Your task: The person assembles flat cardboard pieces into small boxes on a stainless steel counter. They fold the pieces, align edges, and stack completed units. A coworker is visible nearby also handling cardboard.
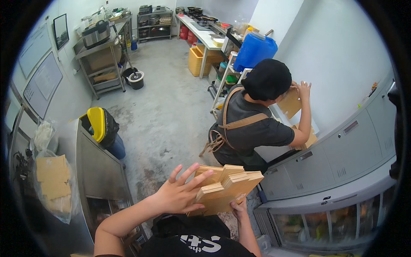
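Observation:
A thick stack of flat brown cardboard pieces (222, 197) is held up in front of my body. Its notched layers fan out unevenly along the top. My left hand (182, 190) lies against the stack's left side, fingers stretched and spread toward its top edge, thumb near its lower left. Gripping the stack from its lower right is my right hand (239, 207); the thumb shows on the near face and the other fingers are mostly hidden behind the cardboard.
Ahead on the right, a co-worker (252, 120) handles a similar cardboard piece (290, 103). More flat cardboard (53, 171) lies in plastic on the steel counter at left. A bin with a yellow lid (96, 124) stands beyond it. Grey lockers (317, 165) line the right.

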`<move>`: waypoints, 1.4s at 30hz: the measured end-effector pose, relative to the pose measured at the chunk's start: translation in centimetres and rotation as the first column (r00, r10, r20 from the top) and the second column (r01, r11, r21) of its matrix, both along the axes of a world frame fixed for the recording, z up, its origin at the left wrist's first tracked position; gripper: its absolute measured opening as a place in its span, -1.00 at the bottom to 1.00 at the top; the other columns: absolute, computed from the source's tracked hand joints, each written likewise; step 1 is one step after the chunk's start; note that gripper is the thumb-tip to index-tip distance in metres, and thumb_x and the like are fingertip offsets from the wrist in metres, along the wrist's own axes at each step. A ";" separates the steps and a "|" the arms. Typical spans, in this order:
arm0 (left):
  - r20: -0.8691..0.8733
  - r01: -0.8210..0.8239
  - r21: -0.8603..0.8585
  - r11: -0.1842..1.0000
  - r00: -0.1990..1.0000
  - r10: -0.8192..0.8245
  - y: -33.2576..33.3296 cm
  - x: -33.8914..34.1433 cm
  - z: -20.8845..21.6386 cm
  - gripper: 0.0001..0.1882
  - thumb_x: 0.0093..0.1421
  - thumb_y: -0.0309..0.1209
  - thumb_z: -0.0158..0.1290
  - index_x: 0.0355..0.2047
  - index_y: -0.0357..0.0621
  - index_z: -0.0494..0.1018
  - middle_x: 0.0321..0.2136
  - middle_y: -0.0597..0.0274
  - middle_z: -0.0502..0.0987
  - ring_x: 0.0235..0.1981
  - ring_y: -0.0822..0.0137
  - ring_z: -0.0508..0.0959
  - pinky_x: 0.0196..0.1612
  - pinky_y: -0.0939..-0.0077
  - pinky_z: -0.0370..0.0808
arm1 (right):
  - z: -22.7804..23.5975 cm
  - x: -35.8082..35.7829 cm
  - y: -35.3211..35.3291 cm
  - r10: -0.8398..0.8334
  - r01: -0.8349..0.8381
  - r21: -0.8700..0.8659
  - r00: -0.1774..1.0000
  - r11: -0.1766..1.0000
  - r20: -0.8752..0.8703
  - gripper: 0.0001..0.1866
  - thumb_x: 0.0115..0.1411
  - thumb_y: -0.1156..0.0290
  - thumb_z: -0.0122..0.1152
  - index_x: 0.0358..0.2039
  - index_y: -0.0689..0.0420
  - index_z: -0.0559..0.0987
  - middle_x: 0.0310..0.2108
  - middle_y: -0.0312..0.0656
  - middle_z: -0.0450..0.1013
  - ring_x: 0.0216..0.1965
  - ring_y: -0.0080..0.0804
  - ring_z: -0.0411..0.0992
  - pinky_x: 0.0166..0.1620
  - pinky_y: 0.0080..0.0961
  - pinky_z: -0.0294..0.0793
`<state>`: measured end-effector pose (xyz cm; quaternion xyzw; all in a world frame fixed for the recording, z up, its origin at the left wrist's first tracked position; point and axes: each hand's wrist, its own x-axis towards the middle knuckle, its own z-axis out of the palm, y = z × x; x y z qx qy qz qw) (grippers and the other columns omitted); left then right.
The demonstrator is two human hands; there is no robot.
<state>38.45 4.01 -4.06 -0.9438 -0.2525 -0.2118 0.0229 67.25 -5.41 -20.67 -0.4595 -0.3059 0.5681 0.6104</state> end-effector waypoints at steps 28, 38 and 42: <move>0.622 0.218 -0.607 0.764 0.729 0.285 -8.8 3.5 -5.6 -0.31 0.05 -0.60 0.12 0.20 -0.28 0.12 -0.02 -0.11 0.41 0.01 0.12 0.47 0.13 0.35 0.28 | -6.0 -2.8 -1.6 0.211 -0.275 -0.038 0.814 0.961 -0.542 -0.19 -0.06 0.25 0.41 0.15 0.24 0.23 0.09 -0.04 0.32 0.11 -0.10 0.31 0.14 -0.13 0.29; 0.394 0.468 -0.875 0.122 0.545 0.740 -5.3 0.1 -8.8 -0.36 0.20 -0.43 0.10 0.22 -0.31 0.09 0.09 0.16 0.33 0.10 0.39 0.33 0.12 0.48 0.29 | -6.3 -5.1 1.3 0.005 -0.194 -0.266 0.816 0.944 -0.578 -0.37 0.30 -0.04 -0.09 0.22 0.14 0.21 0.16 -0.09 0.27 0.17 -0.18 0.25 0.17 -0.12 0.27; 0.392 0.620 -0.785 0.023 0.467 0.793 -4.2 -1.5 -10.8 -0.30 0.13 -0.46 0.15 0.23 -0.26 0.09 0.08 0.18 0.35 0.08 0.38 0.35 0.13 0.46 0.27 | -6.5 -5.3 2.6 0.002 -0.221 -0.327 0.831 0.919 -0.556 -0.40 0.29 0.03 -0.06 0.21 0.14 0.22 0.15 -0.10 0.28 0.16 -0.21 0.26 0.16 -0.15 0.28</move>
